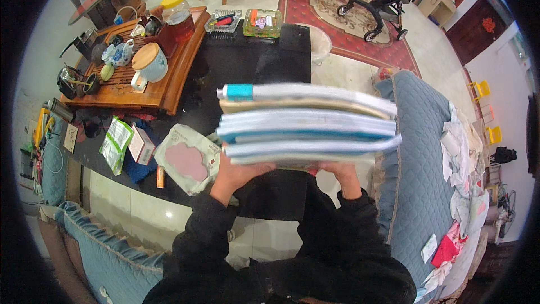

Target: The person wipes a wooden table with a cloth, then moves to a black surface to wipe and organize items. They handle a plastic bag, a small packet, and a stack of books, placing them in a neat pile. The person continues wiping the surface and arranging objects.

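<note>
A stack of several books or booklets (308, 124) is held up in front of me, its long edges facing the camera and blurred by motion. My left hand (240, 173) grips the near left part of the stack, thumb along its lower edge. At the near right part, my right hand (341, 173) holds it too; the fingers of both hands are mostly hidden behind the stack. Beneath lies the black tabletop (270, 194). Left of my left hand, a pack of wipes or tissues with a pink cloud-shaped lid (190, 162) rests on the table.
A wooden tea tray (168, 93) with a lidded mug (149, 65) and teapot (118, 52) occupies the left. Two glass ashtrays (223, 21) (262, 23) stand at the far edge. A green packet (114, 145) and small box (141, 144) lie left. A quilted blue sofa (422, 156) stands right.
</note>
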`<state>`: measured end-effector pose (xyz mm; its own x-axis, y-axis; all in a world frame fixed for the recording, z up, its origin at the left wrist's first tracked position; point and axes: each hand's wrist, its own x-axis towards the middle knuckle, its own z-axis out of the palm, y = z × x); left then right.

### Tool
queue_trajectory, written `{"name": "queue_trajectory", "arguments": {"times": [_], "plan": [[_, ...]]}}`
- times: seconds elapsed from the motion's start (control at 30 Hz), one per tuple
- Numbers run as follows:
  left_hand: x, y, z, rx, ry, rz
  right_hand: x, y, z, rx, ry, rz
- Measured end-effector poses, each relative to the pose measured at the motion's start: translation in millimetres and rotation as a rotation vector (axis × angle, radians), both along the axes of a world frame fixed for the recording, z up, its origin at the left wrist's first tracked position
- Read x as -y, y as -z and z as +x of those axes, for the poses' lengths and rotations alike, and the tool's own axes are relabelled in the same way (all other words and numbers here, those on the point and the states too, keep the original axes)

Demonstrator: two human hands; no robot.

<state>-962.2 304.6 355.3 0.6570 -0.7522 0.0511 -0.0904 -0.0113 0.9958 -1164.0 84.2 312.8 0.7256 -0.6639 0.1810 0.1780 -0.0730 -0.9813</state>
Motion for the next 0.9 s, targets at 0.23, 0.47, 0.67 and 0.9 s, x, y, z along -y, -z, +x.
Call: {"name": "queue_trajectory", "arguments": {"times": [0.23, 0.47, 0.67, 0.9], "plan": [[23, -74, -2, -0.078, -0.076, -0.227, -17, -103, 9, -0.027, 0.113, 0.051], [5, -73, -29, -0.093, -0.028, 0.434, -65, -134, -21, -0.173, 0.009, 0.447], [-16, -43, -59, -0.282, 0.108, 0.596, -87, -97, -49, -0.207, 0.012, 0.742], [-89, -54, -49, 0.823, -0.198, 0.505, -84, -82, -50, -0.29, 0.101, 0.787]]}}
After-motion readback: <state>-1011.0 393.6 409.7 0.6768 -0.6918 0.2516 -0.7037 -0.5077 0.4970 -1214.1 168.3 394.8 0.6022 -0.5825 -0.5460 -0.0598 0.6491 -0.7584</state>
